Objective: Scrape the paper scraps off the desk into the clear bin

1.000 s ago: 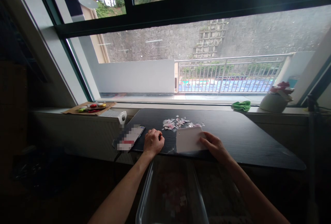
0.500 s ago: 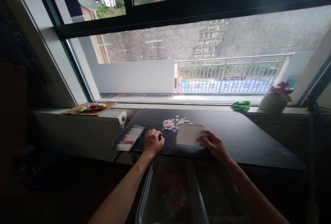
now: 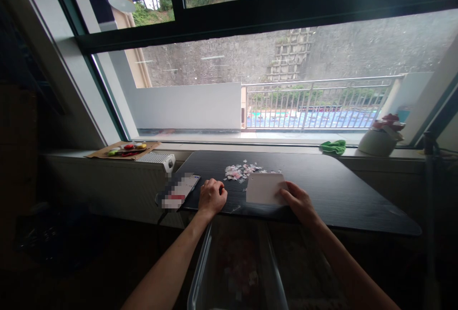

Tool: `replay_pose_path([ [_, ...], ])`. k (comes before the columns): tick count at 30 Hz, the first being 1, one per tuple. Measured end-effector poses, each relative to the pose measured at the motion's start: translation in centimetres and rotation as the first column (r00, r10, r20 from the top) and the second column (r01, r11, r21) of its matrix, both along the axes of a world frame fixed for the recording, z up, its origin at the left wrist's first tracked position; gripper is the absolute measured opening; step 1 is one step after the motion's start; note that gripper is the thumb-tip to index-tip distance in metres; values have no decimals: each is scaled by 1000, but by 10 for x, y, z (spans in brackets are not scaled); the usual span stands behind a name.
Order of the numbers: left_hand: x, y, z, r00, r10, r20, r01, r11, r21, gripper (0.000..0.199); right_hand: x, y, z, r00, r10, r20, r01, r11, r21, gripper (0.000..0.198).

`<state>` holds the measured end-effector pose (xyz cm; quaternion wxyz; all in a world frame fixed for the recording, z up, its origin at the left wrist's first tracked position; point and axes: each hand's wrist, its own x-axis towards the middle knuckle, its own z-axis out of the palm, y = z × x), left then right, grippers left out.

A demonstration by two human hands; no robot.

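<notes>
My right hand (image 3: 299, 200) grips the right edge of a flat white card (image 3: 265, 189), thumb on its near face. The card stands tilted above the dark table (image 3: 322, 181), with a small hole near its upper left corner. Behind and left of it lies a heap of small white and pinkish paper pieces (image 3: 236, 171), partly covered by the card. Resting on the table near its front edge is my left hand (image 3: 212, 195), fingers curled closed, with nothing visible in them. A phone (image 3: 182, 190), partly pixelated, lies left of that hand.
Below the table's front edge is a clear plastic bin (image 3: 200, 272) with some paper pieces inside. Along the sill are a green cloth (image 3: 333, 147), a pale rounded pot-like object (image 3: 379, 142) and a brown sheet (image 3: 103, 153) bearing colourful items. A radiator (image 3: 157, 159) stands left.
My right hand has shifted the white card slightly to the right and down. My left hand stays in place.
</notes>
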<state>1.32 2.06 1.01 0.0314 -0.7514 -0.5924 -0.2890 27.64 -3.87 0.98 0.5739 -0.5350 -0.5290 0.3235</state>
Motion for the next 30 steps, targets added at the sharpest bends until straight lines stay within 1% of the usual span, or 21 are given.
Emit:
replay_pose_path([
  [2, 0, 0, 0, 1000, -3, 1, 3, 1000, -2, 14, -1, 0, 1, 998, -41, 43, 41, 999, -1, 31],
  [4, 0, 0, -1, 1000, -6, 4, 6, 1000, 2, 15, -2, -1, 2, 998, 5, 62, -4, 1000, -19, 30],
  [7, -1, 1, -1, 1000, -5, 8, 5, 1000, 10, 14, -2, -2, 4, 994, 106, 31, -105, 994, -32, 33],
  [9, -1, 1, -1, 1000, -6, 16, 6, 1000, 9, 14, 0, -2, 3, 992, 125, 1, -125, 992, -18, 35],
  [11, -2, 2, -1, 999, -7, 33, 7, 1000, 5, 14, 1, -1, 1, 994, 111, -13, -111, 994, -7, 35],
  [14, -4, 4, -1, 996, -9, 84, 10, 1000, -5, 15, 1, 1, -2, 998, 64, 17, -64, 998, -9, 30],
  [16, -5, 5, -2, 992, -13, 123, 14, 1000, -13, 15, 0, 1, -2, 997, 68, 29, -68, 998, -6, 28],
  [18, -6, 7, -2, 989, -15, 146, 18, 1000, -17, 15, 0, 1, -3, 996, 84, 6, -84, 996, 9, 30],
  [19, -6, 7, -2, 989, -15, 149, 18, 1000, -17, 15, 1, 1, -3, 997, 70, -18, -69, 997, 20, 32],
  [21, -7, 8, -3, 990, -14, 143, 16, 1000, -14, 15, 2, 3, -4, 997, 2, -75, 1, 999, 33, 37],
  [23, -6, 8, -3, 991, -13, 132, 14, 1000, -9, 16, 2, 5, -6, 990, -69, -123, 72, 997, 24, 40],
  [24, -6, 8, -4, 992, -12, 127, 13, 1000, -7, 16, 1, 6, -6, 988, -83, -134, 86, 996, 18, 40],
  [27, -6, 8, -4, 993, -11, 115, 11, 1000, 2, 16, -4, 8, -6, 991, -86, -105, 87, 996, 12, 36],
  [30, -6, 9, -5, 994, -14, 112, 12, 1000, 16, 16, -5, 6, -4, 999, -23, -28, 22, 1000, -15, 27],
])
